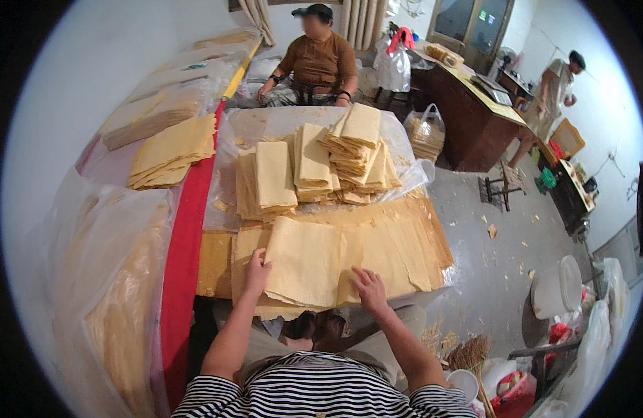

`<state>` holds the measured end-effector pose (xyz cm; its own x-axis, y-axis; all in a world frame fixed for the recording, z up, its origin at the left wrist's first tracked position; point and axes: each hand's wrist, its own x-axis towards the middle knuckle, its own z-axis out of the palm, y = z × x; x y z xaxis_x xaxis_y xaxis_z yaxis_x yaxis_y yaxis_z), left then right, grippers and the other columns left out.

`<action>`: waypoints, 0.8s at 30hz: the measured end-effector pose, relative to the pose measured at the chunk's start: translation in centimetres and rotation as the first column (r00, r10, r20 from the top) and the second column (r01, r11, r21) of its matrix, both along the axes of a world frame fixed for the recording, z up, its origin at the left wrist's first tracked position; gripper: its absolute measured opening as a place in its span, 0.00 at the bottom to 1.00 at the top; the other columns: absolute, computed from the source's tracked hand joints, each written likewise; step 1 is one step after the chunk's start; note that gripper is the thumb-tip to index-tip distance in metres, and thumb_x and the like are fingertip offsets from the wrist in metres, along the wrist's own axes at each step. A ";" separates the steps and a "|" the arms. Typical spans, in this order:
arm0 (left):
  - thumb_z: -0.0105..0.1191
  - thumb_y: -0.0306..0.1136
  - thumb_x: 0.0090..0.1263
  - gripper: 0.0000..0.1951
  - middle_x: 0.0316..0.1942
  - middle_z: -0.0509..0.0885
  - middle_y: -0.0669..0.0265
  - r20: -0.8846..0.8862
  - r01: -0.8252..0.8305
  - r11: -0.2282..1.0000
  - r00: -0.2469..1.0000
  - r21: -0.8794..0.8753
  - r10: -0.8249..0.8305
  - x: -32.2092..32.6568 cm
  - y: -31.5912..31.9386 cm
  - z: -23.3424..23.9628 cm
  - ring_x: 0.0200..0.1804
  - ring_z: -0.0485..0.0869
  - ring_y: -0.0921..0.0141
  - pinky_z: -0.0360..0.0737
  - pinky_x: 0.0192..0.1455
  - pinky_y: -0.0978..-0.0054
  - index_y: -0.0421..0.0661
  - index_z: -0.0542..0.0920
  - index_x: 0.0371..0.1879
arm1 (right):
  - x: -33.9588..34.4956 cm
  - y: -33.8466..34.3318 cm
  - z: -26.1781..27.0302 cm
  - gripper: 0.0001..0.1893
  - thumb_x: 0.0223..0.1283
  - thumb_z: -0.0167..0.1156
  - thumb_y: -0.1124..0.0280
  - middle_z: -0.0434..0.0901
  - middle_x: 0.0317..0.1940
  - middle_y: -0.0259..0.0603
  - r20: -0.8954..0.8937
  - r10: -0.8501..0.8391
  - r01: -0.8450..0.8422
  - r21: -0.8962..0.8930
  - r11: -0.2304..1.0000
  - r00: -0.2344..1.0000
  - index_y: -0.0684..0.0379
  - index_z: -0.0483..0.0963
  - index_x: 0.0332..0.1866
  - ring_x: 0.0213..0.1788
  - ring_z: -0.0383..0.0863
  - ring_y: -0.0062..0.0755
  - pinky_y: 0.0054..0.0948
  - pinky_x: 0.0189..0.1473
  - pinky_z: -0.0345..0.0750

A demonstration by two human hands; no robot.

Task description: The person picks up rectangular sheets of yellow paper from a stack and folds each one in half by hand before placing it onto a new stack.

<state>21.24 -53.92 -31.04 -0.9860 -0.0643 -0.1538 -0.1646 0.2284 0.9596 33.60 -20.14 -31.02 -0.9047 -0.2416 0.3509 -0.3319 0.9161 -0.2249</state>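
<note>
A wide pale yellow sheet, which looks like dried tofu skin, lies before me with its left part raised a little and a crease down its middle. My left hand grips its left edge. To the right of the crease, my right hand rests on the sheet with fingers apart, holding nothing. More flat sheets are spread beneath, reaching past it on the right. Behind them, folded bundles of the same sheets stand in several stacks, the highest one at the back right.
Left of the table runs a red strip; beyond it are a fanned pile of sheets and plastic-covered stacks. A person sits across the table. Another stands at the far right. A straw broom is at the lower right.
</note>
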 end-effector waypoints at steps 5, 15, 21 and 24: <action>0.61 0.24 0.61 0.27 0.32 0.84 0.55 -0.231 0.188 0.910 0.930 -0.370 -0.286 -1.8 1.3 1.7 0.35 0.84 0.57 0.80 0.42 0.63 0.50 0.73 0.61 | 4.9 -2.4 1.1 0.25 0.41 0.62 0.77 0.78 0.56 0.37 0.093 0.034 -0.020 -0.145 0.989 0.995 0.51 0.77 0.51 0.54 0.79 0.42 0.36 0.51 0.79; 0.70 0.49 0.51 0.43 0.73 0.60 0.53 -0.147 0.589 0.387 0.413 -0.709 -0.899 7.3 5.5 5.9 0.77 0.53 0.55 0.49 0.77 0.52 0.46 0.70 0.67 | 5.3 -3.8 2.7 0.13 0.57 0.59 0.74 0.81 0.46 0.43 0.199 -0.082 0.178 -0.538 0.824 0.977 0.56 0.78 0.48 0.44 0.83 0.47 0.39 0.46 0.80; 0.61 0.37 0.57 0.30 0.67 0.71 0.59 -0.347 0.322 0.540 0.497 -0.778 -0.796 11.0 7.5 1.4 0.72 0.64 0.56 0.59 0.74 0.55 0.47 0.75 0.63 | 6.0 -3.1 2.8 0.17 0.55 0.65 0.70 0.81 0.47 0.44 0.158 0.037 0.038 -0.448 0.893 0.987 0.56 0.77 0.51 0.44 0.82 0.48 0.37 0.45 0.80; 0.53 0.25 0.58 0.24 0.63 0.77 0.65 -0.276 0.364 0.446 0.433 -0.818 -0.858 10.0 6.8 3.5 0.70 0.68 0.59 0.63 0.71 0.55 0.49 0.80 0.57 | 4.8 1.2 2.8 0.25 0.53 0.64 0.69 0.75 0.58 0.45 0.011 -0.188 0.188 -0.140 0.972 0.982 0.54 0.71 0.60 0.56 0.77 0.49 0.43 0.55 0.75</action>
<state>31.25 -47.15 -27.56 -0.5771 0.7785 0.2465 0.8032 0.4866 0.3436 38.41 -18.92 -28.20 -0.9283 -0.0154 0.3714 -0.1572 0.9216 -0.3548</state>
